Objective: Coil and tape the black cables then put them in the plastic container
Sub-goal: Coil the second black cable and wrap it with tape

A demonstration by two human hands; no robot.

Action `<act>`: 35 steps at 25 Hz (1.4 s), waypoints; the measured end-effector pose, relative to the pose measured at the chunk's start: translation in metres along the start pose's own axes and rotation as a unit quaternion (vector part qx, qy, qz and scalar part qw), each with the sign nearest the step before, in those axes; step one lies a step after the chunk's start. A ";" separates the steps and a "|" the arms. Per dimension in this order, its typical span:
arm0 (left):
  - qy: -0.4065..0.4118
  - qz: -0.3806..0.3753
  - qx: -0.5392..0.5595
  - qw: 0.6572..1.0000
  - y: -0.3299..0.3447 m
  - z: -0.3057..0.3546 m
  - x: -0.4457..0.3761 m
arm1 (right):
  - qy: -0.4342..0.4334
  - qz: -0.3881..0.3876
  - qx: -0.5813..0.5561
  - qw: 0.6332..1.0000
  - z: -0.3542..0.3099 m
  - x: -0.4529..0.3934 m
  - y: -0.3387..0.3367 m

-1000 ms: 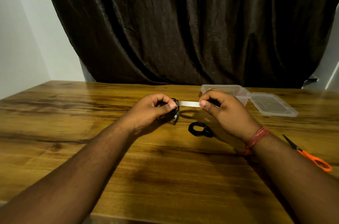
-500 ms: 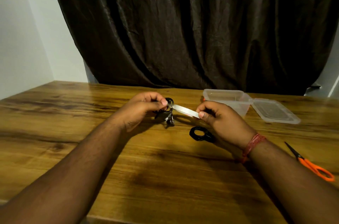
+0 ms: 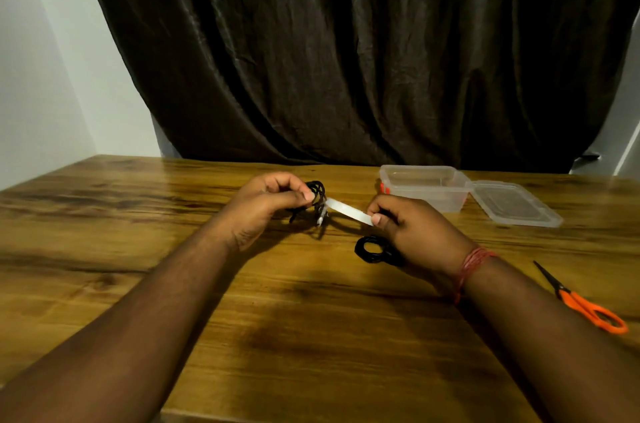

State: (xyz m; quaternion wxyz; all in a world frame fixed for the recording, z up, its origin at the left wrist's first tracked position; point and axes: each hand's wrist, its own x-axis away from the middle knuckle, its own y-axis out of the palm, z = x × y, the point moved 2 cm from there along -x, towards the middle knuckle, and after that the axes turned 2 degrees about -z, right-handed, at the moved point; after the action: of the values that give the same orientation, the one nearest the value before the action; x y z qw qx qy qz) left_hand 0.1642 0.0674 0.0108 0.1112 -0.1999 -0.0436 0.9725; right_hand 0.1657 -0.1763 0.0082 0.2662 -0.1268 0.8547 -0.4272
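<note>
While a dark brown curtain [image 3: 346, 52] hangs across the whole back of the scene, the wooden desk [image 3: 311, 336] spreads beneath it and carries everything else. Toward the far right of the desk stands the clear plastic container [image 3: 424, 185], uncovered, with its lid [image 3: 512, 203] lying flat just beside it on the right. Nearer the right edge lie orange-handled scissors [image 3: 585, 303], well apart from the hands. The right forearm, with a red thread band [image 3: 472, 267] at the wrist, partly covers a second coiled black cable [image 3: 372, 249] that rests on the desk below the right hand [image 3: 412, 228]. That hand pinches the free end of a strip of pale tape [image 3: 348, 209] between thumb and forefinger. The strip runs tilted up to the left, where it meets the coiled black cable [image 3: 317, 196] held off the desk. The left hand [image 3: 266, 204] grips this bundle, its fingers curled round the loops and the thumb pressed on them. A loose end with a small pale tip hangs from the bundle; its details are too blurred to tell.
</note>
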 end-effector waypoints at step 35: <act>-0.031 0.025 0.121 0.992 0.018 0.000 0.001 | -0.055 -0.031 0.122 0.991 -0.007 -0.005 0.009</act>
State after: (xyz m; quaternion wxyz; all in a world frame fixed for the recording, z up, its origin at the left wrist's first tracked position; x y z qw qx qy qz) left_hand 0.1602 0.0500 0.0079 0.1083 -0.1559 0.0760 0.9789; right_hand 0.1659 -0.1638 0.0059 0.3128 -0.1429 0.7759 -0.5288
